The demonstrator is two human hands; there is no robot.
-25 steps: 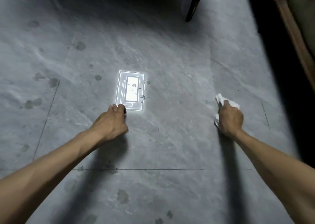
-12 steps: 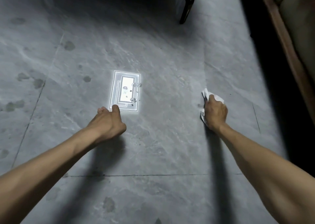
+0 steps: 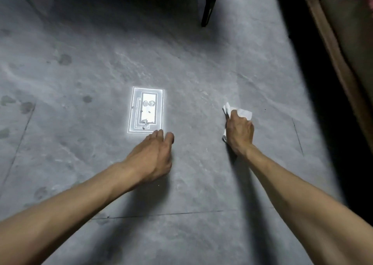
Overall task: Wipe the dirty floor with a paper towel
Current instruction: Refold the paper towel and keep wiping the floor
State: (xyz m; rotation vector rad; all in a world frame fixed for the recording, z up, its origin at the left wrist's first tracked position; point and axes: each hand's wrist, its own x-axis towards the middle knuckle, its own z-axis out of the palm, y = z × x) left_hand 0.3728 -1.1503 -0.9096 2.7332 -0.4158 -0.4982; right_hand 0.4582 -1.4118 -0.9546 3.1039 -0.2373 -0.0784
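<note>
The crumpled white paper towel is lying on the grey floor, right of a bright rectangular reflection. The right hand is gripping and pressing it down, fingers curled over it. The left hand is resting on the floor, fingers extended, grasping nothing, just below the reflection.

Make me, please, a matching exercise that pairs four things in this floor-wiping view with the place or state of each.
Things:
1. paper towel
2. left hand
3. bright patch
4. dark furniture leg

Descriptions:
A. at the top of the view, standing on the floor
B. crumpled and white, gripped by the right hand
C. a glaring rectangle just beyond the left hand
D. resting on the floor, holding nothing

Pairs: 1-B; 2-D; 3-C; 4-A
</note>
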